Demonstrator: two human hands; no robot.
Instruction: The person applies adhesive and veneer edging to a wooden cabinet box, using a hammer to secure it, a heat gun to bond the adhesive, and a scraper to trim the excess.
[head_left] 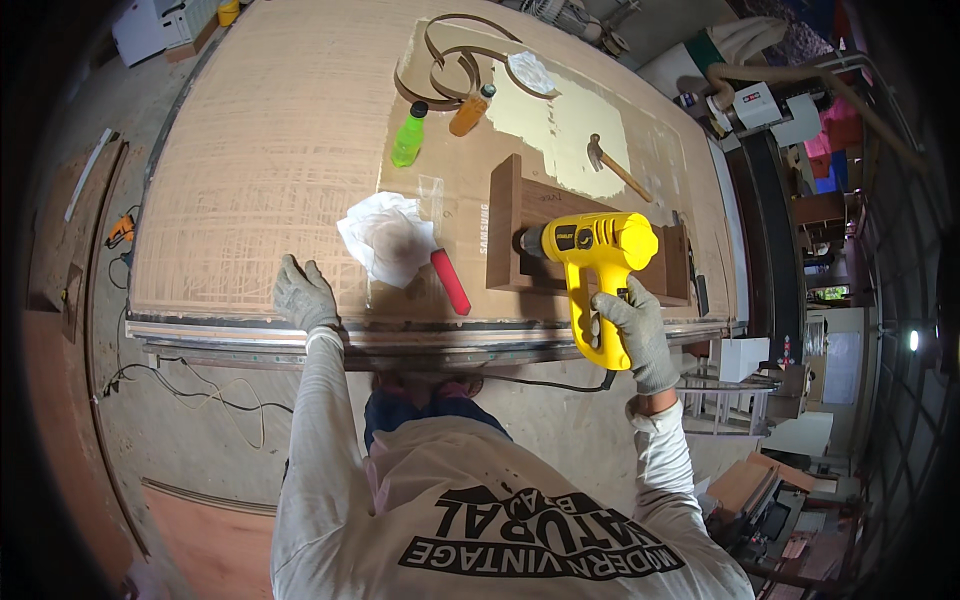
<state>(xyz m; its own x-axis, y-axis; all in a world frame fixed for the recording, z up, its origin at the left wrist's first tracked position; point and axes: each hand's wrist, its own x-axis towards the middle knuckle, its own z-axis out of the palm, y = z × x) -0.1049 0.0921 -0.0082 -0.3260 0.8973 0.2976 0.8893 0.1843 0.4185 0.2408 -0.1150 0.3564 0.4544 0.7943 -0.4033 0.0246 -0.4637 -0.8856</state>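
Note:
My gloved right hand (641, 333) is wrapped round the handle of a yellow heat gun (603, 245). The gun's dark nozzle points left, over the brown wooden box frame (507, 230) on the worktable. A black cord runs from the handle's lower end. My left hand (306, 292), also gloved, rests near the table's front edge with nothing in it and its fingers stretched out. To its right lies a crumpled white cloth or paper (388, 240). Against that sits a red-handled tool (450, 281), its other end covered by the white material.
Farther back on the worktable (250, 130) stand a green bottle (409, 137) and an orange-brown bottle (470, 112). Curled brown strips (432, 50) hold another white crumple (530, 72) beside them. A hammer (620, 170) lies behind the box frame. Cables (225, 400) trail across the floor at left.

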